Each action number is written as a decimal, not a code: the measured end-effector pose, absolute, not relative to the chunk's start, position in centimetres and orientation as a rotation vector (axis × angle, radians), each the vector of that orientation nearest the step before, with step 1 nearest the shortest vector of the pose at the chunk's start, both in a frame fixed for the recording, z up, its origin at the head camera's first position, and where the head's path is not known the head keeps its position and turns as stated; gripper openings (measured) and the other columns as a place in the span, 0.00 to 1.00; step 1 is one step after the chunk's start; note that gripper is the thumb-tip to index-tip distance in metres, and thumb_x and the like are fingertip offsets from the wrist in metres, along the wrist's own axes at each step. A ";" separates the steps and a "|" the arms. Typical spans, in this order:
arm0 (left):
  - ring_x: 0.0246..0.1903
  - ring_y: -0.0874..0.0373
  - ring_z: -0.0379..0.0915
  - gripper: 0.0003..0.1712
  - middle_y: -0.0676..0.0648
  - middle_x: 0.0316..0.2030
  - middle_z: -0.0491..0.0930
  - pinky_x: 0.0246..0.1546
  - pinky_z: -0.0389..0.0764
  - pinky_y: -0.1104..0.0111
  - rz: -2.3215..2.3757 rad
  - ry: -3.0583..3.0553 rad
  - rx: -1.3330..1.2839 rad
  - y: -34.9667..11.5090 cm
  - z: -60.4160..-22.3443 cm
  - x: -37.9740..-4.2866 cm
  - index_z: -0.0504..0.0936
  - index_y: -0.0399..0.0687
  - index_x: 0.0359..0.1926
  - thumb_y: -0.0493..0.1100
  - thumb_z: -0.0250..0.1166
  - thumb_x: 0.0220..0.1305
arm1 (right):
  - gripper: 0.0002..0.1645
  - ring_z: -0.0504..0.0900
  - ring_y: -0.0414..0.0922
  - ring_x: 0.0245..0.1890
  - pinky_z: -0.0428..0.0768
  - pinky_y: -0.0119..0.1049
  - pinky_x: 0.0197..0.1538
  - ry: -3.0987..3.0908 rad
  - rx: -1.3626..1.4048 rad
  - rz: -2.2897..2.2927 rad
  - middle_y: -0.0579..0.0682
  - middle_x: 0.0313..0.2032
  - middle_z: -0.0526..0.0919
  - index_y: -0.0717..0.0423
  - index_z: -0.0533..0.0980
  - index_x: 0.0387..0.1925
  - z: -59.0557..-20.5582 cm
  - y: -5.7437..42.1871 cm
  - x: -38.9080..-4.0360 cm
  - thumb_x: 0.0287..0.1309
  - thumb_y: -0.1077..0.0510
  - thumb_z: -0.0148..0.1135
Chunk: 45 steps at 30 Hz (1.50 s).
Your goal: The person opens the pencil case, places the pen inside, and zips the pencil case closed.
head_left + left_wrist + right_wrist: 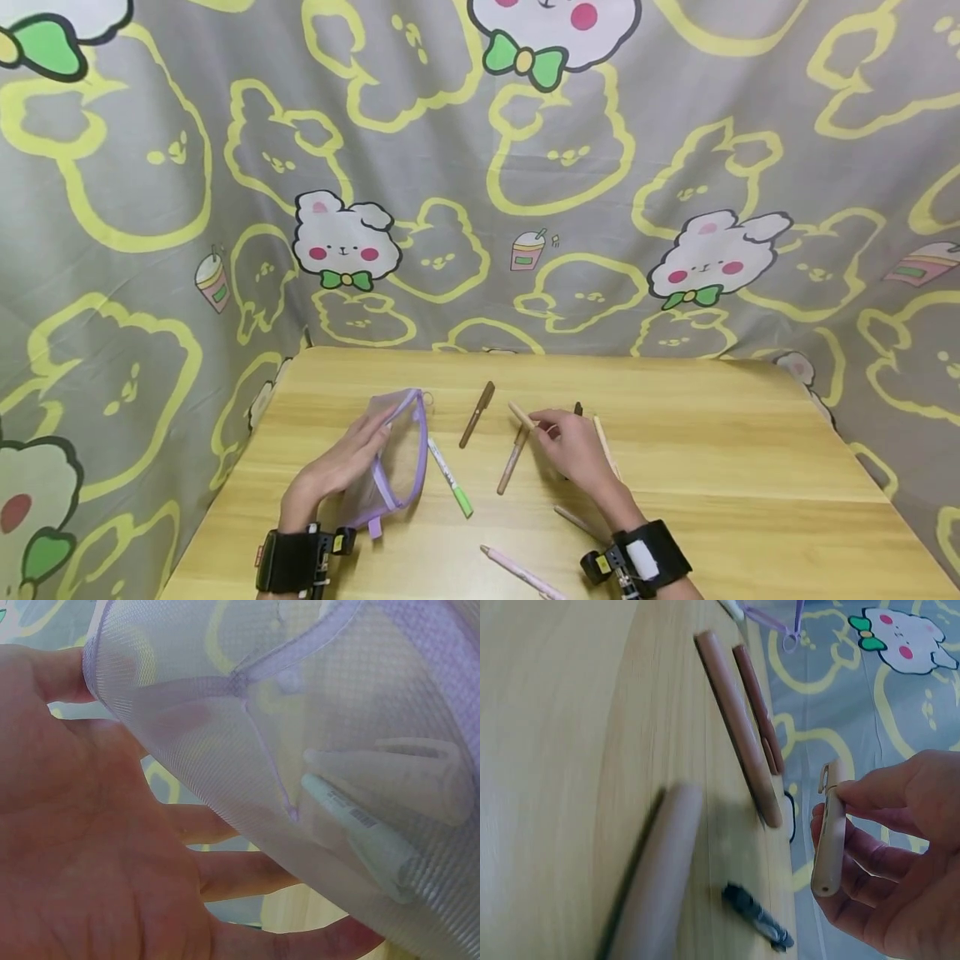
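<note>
My right hand pinches a beige marker between thumb and fingers, raised above the table. Below it lies a light brown marker, with a darker brown marker further back. My left hand rests against the outside of a mesh pouch with purple trim, its fingers extended along the side. The pouch stands with its mouth spread toward the right. Through its mesh, the left wrist view shows a pale capped marker and a light greenish one.
A green-capped marker lies just right of the pouch. Nearer the front are a pink pen and a greyish-brown marker. A black marker and a pale yellow marker lie around the right hand. A patterned curtain surrounds the wooden table.
</note>
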State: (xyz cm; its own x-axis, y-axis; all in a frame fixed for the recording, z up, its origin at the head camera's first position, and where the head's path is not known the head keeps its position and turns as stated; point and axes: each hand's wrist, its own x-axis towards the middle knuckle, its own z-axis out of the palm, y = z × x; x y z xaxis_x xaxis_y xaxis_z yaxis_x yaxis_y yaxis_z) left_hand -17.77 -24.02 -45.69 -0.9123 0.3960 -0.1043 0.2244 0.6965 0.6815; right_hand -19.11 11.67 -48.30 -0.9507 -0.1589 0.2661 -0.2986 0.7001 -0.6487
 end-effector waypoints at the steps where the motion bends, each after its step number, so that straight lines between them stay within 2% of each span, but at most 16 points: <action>1: 0.67 0.29 0.36 0.31 0.28 0.72 0.37 0.54 0.47 0.23 1.020 2.667 0.497 -24.0 -45.7 -17.8 0.45 0.48 0.77 0.53 0.34 0.81 | 0.16 0.80 0.41 0.28 0.79 0.30 0.20 -2.716 0.376 1.092 0.47 0.29 0.82 0.60 0.83 0.46 -48.2 11.4 -19.1 0.54 0.70 0.66; 9: 0.69 0.32 0.29 0.30 0.29 0.72 0.34 0.54 0.42 0.23 1.014 2.650 0.503 -23.8 -45.3 -18.2 0.45 0.50 0.77 0.53 0.32 0.81 | 0.18 0.80 0.40 0.28 0.84 0.29 0.30 -2.654 0.407 1.249 0.51 0.30 0.82 0.66 0.81 0.44 -48.6 9.5 -18.7 0.49 0.73 0.67; 16: 0.68 0.32 0.29 0.30 0.31 0.73 0.37 0.55 0.41 0.24 0.983 2.673 0.547 -23.7 -45.4 -18.3 0.45 0.47 0.77 0.52 0.31 0.81 | 0.17 0.80 0.41 0.29 0.83 0.26 0.31 -2.658 0.393 1.276 0.48 0.30 0.81 0.64 0.81 0.44 -48.6 8.4 -18.2 0.50 0.72 0.67; 23: 0.68 0.29 0.34 0.31 0.29 0.72 0.35 0.53 0.46 0.23 1.010 2.657 0.513 -23.7 -45.6 -18.3 0.45 0.51 0.77 0.54 0.33 0.81 | 0.16 0.80 0.40 0.28 0.82 0.25 0.23 -2.652 0.433 1.290 0.49 0.31 0.81 0.63 0.81 0.47 -48.4 7.3 -18.0 0.55 0.70 0.65; 27: 0.66 0.27 0.37 0.30 0.27 0.72 0.37 0.53 0.48 0.23 1.011 2.660 0.492 -23.7 -45.5 -18.0 0.45 0.51 0.77 0.53 0.34 0.81 | 0.17 0.80 0.42 0.27 0.82 0.25 0.24 -2.640 0.466 1.310 0.50 0.31 0.81 0.64 0.81 0.47 -48.6 6.6 -17.9 0.54 0.71 0.65; 34: 0.66 0.28 0.38 0.31 0.27 0.71 0.38 0.54 0.48 0.23 1.015 2.662 0.507 -23.7 -45.7 -17.9 0.45 0.48 0.77 0.52 0.34 0.81 | 0.15 0.80 0.40 0.26 0.82 0.26 0.24 -2.635 0.454 1.383 0.49 0.28 0.81 0.65 0.82 0.44 -48.5 4.7 -17.8 0.52 0.71 0.65; 45: 0.66 0.28 0.39 0.30 0.26 0.71 0.40 0.55 0.48 0.24 1.032 2.678 0.540 -23.4 -45.8 -18.1 0.46 0.47 0.77 0.52 0.34 0.81 | 0.19 0.80 0.39 0.27 0.84 0.28 0.26 -2.708 0.411 1.701 0.49 0.32 0.81 0.67 0.79 0.48 -47.8 0.7 -17.8 0.52 0.70 0.65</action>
State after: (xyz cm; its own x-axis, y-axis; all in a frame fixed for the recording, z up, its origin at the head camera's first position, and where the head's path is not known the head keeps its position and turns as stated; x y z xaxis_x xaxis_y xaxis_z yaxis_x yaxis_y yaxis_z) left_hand -18.10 -23.44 -45.78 -0.9082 0.4122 -0.0721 0.2573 0.6859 0.6807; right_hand -17.76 0.68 -47.85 -0.9643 -0.2568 0.0653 -0.1703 0.4120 -0.8951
